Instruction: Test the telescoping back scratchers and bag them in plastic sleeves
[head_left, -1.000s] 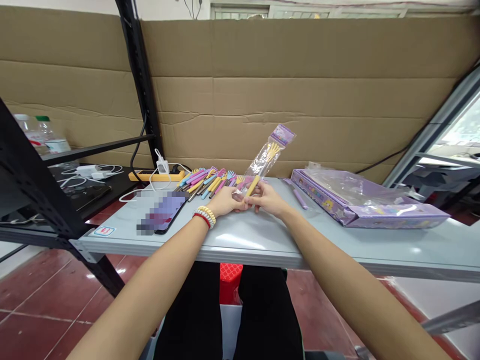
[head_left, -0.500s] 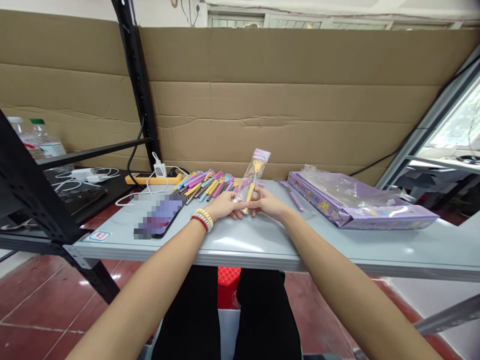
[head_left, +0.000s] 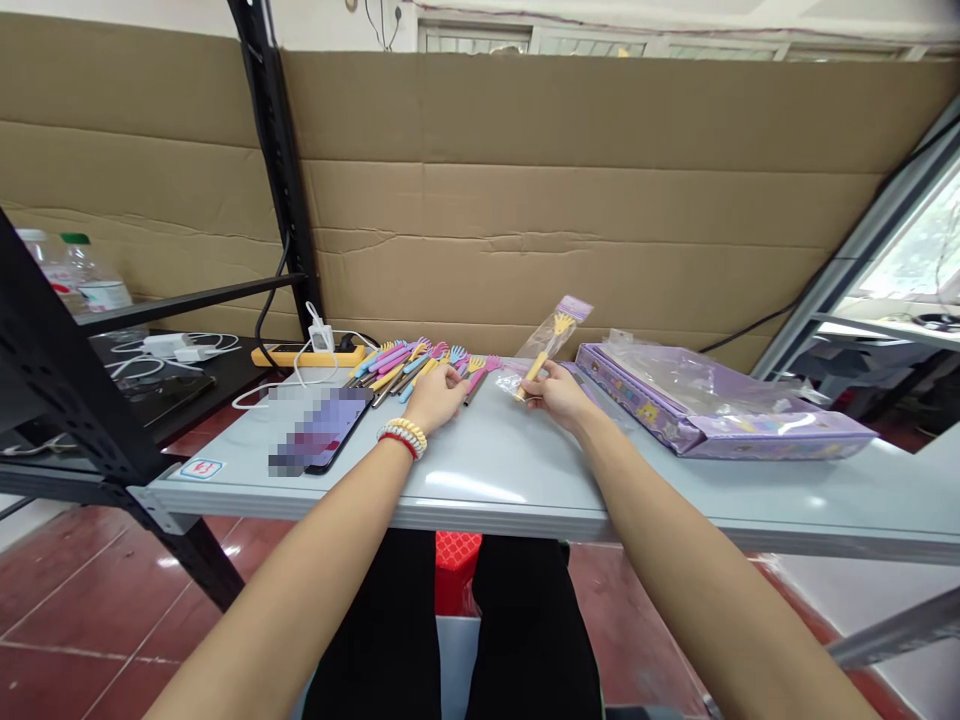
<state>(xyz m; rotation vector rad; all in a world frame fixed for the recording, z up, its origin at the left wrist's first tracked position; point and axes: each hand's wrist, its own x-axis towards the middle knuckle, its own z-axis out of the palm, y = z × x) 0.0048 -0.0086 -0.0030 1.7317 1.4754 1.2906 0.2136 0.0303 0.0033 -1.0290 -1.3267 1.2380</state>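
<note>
A yellow hand-shaped stick [head_left: 534,372] in a clear plastic sleeve with a purple top is held by its lower end in my right hand [head_left: 556,392], tilted to the right. My left hand [head_left: 439,396] is at the front right of a pile of colourful hand-shaped sticks [head_left: 401,368]; its fingers are bent, and their tips are too small and hidden to show whether they grip one. A pink stick with a dark handle [head_left: 482,378] lies just right of that hand.
A phone [head_left: 339,425] lies left on the grey table [head_left: 510,480]. Behind it are a white charger [head_left: 321,336] and a yellow power strip [head_left: 349,357]. A purple box [head_left: 720,400] with clear plastic on top sits at the right. Cardboard [head_left: 562,200] stands behind.
My right hand has moved right with the sleeved yellow stick. My left hand has let go of it and shifted left to the pile. The pink stick is now more visible.
</note>
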